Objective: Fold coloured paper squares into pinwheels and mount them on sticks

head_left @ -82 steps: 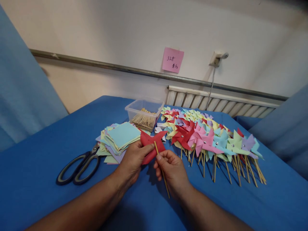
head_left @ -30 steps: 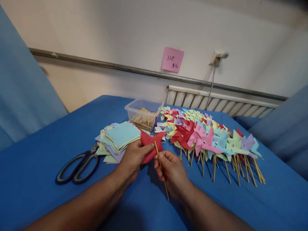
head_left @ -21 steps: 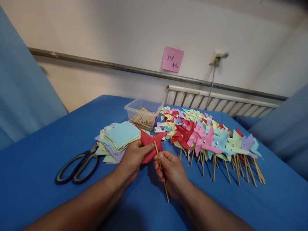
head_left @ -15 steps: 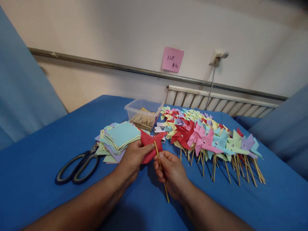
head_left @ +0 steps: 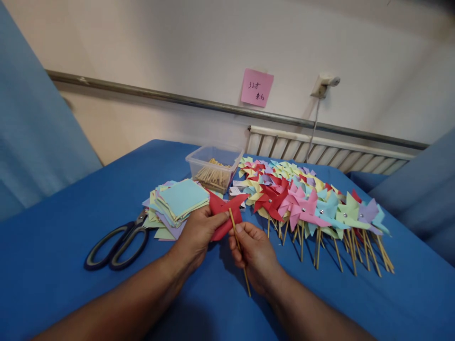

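Note:
My left hand is closed on a red paper pinwheel, its thumb pressed near the top of a thin wooden stick. The stick lies across the pinwheel's near face, slanting down to the right. Around the upper part of that stick, the fingers of my right hand are wrapped. How the stick and paper are joined cannot be made out. Left of my left hand lies a stack of coloured paper squares, light blue on top. Scissors rest beside the stack, their blades partly under the paper.
A clear plastic box of wooden sticks stands behind the paper. Many finished pinwheels lie in rows on the right of the blue-covered table. At the back are a radiator, a metal rail and a pink note.
Almost nothing differs. The whole view has shifted very slightly; both hands keep the same hold on the pinwheel and stick.

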`<state>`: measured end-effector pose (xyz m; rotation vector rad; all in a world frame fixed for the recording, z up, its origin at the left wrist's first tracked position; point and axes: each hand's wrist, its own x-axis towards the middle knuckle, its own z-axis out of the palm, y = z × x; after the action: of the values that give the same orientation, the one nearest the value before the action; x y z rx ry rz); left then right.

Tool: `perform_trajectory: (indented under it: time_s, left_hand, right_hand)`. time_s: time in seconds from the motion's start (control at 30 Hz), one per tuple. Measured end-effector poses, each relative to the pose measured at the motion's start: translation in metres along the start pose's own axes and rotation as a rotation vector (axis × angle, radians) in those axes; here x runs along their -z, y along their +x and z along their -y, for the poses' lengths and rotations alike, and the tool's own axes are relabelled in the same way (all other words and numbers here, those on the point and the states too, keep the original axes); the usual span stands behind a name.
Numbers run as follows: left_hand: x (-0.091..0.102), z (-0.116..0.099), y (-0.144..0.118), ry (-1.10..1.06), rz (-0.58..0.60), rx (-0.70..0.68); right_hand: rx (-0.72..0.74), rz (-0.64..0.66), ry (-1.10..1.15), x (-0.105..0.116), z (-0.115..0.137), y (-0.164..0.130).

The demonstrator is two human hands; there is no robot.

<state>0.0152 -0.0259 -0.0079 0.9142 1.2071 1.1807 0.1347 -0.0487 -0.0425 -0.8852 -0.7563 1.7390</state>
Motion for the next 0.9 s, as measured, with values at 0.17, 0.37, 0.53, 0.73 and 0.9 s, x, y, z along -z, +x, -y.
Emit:
perform_trajectory:
  time_s: [0.17,0.37,0.53,0.73,0.9]
  left_hand:
    - [-0.0006,-0.0012,0.0001,-0.006,-0.016,0.006]
    - [-0.0003,-0.0011,0.0007,-0.004,-0.024,0.011]
    - [0.0001,-0.0005,0.0014,0.021,-0.026,-0.009]
    - [0.0005,-0.0001,0.0007,0.026,-0.02,-0.008]
    - [0.0009,0.0021,0.0031,0.028,-0.031,-0.034]
  right_hand:
    - [0.026,0.0,-0.006,-0.0009,0.0003,0.0007]
    - [0.045,-0.011,-0.023,-0.0014,-0.0001,0.0002]
    - [0.049,-0.008,-0.039,-0.0002,-0.0007,0.0006]
    - [0.044,-0.022,-0.045,0.0003,0.0001,0.001]
    - [0.057,-0.024,-0.041,0.0015,0.0002,0.0021]
